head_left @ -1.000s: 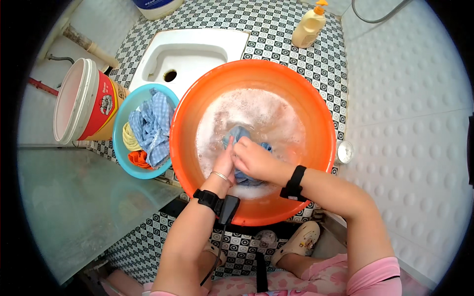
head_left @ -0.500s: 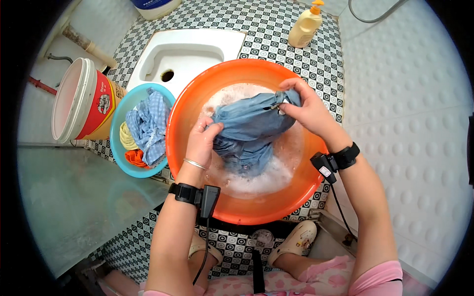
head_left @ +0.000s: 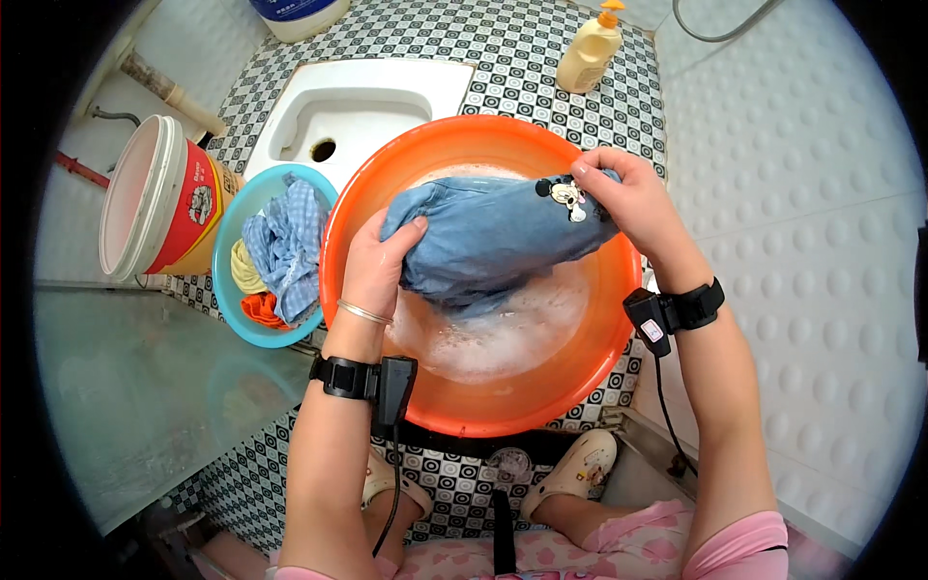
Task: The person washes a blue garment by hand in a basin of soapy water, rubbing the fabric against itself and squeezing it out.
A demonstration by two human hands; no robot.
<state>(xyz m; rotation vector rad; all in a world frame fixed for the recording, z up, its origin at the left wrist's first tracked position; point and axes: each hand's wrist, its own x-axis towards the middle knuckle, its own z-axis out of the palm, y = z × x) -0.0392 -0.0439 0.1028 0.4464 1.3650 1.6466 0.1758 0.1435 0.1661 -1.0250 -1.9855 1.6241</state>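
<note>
A wet blue denim garment [head_left: 474, 237] is stretched sideways over a large orange basin [head_left: 474, 414]. At its left end my left hand [head_left: 375, 259] is closed, thumb on top of the cloth. My right hand [head_left: 633, 201] pinches the other end, beside a cartoon mouse patch [head_left: 563, 196]. Foamy water [head_left: 483, 348] shows beneath the garment; whether its lower folds touch the water I cannot tell. Each wrist carries a black strap with a small box, and a cable hangs from each box.
A light blue basin [head_left: 228, 295] with a blue checked garment [head_left: 290, 237] and yellow and orange cloths stands at the left, by a tilted bucket [head_left: 179, 213]. Behind lie a white squat toilet [head_left: 425, 92] and a pump bottle [head_left: 586, 60]. A textured wall [head_left: 802, 242] bounds the right.
Both hands have spread apart, drawing the garment wider and lifting more of it from the suds. The mouse patch now faces up in full view.
</note>
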